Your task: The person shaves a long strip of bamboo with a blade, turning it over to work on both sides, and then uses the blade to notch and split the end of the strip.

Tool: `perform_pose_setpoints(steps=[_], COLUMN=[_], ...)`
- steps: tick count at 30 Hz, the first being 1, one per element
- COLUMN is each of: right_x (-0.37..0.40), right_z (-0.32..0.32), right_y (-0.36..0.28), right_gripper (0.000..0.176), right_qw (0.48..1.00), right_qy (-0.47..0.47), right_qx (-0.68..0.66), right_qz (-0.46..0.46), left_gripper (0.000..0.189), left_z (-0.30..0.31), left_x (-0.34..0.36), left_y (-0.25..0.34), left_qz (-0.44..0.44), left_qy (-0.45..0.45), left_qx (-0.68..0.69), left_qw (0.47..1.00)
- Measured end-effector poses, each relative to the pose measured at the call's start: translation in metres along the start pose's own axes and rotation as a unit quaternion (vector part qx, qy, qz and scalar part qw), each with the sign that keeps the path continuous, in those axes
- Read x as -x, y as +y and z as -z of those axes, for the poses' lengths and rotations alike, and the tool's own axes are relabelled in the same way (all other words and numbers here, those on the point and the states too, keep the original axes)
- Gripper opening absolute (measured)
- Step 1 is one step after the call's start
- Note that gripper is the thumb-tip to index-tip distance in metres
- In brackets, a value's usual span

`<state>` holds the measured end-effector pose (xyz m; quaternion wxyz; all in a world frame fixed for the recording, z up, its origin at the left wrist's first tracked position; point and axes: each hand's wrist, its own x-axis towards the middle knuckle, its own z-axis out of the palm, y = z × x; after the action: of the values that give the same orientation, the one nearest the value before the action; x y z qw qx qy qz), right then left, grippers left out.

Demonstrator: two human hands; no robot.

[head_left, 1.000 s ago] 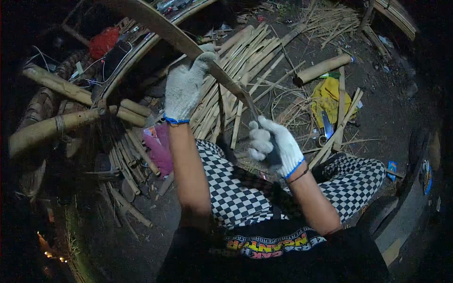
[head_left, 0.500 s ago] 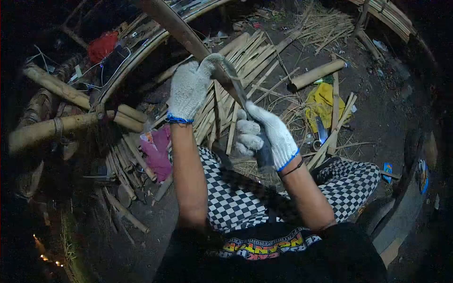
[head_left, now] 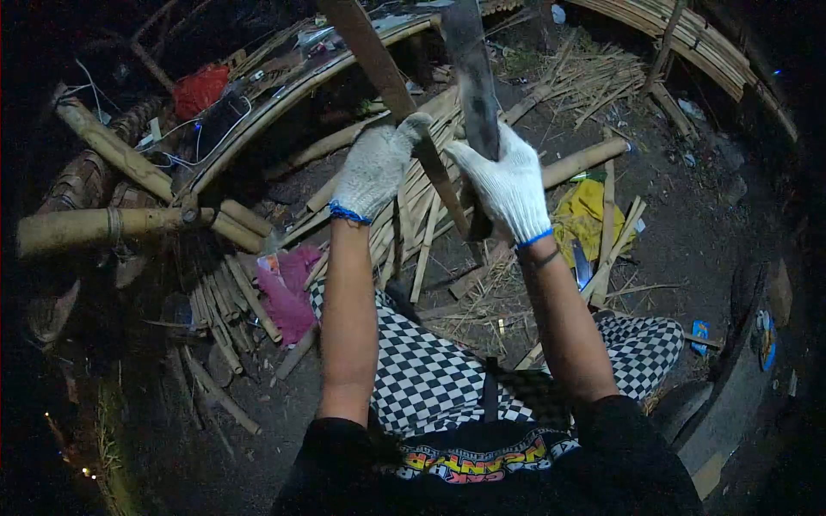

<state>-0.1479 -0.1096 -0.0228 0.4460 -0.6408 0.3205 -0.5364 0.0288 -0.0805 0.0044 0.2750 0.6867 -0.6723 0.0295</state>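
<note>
My left hand, in a white knitted glove with a blue cuff, is closed around a long flat bamboo strip. The strip slants from the top of the view down to the right, its lower end near my right wrist. In my gloved right hand is a machete, its broad dark blade pointing up and away from me, right of the strip. The fingers wrap the grip, so most of the handle is hidden. Both hands are raised in front of my crossed legs in checkered trousers.
Split bamboo strips lie piled beneath my hands, with more sticks at left. Bamboo poles form a frame on the left. A yellow cloth and a cut bamboo pole lie at right, a pink cloth near my left knee.
My right hand has moved up and forward, and the machete blade has swung from along the strip to pointing upward beside it. My left hand and the strip have shifted slightly right.
</note>
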Motion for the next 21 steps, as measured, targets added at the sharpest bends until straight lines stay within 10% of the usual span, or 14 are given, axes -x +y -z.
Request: perform_pose_setpoints(steps=[3, 16, 18, 21], right_x=[-0.014, -0.023, -0.018, -0.029], right_z=[-0.004, -0.001, 0.001, 0.013], right_y=[-0.007, -0.014, -0.026, -0.024], right_gripper=[0.023, 0.031, 0.019, 0.013], right_qw=[0.998, 0.970, 0.999, 0.999], right_qy=[-0.009, 0.042, 0.008, 0.006], right_qx=[0.021, 0.170, 0.022, -0.053], right_qz=[0.055, 0.168, 0.026, 0.013], left_gripper=[0.070, 0.055, 0.052, 0.052], left_z=[0.003, -0.011, -0.021, -0.019], left_x=[0.001, -0.018, -0.029, -0.035], left_y=[0.017, 0.002, -0.024, -0.038], left_qz=[0.009, -0.072, -0.175, -0.088], left_qy=[-0.002, -0.003, 0.052, 0.108], left_qx=[0.152, 0.224, -0.119, 0.093], left_qw=[0.988, 0.972, 0.976, 0.986])
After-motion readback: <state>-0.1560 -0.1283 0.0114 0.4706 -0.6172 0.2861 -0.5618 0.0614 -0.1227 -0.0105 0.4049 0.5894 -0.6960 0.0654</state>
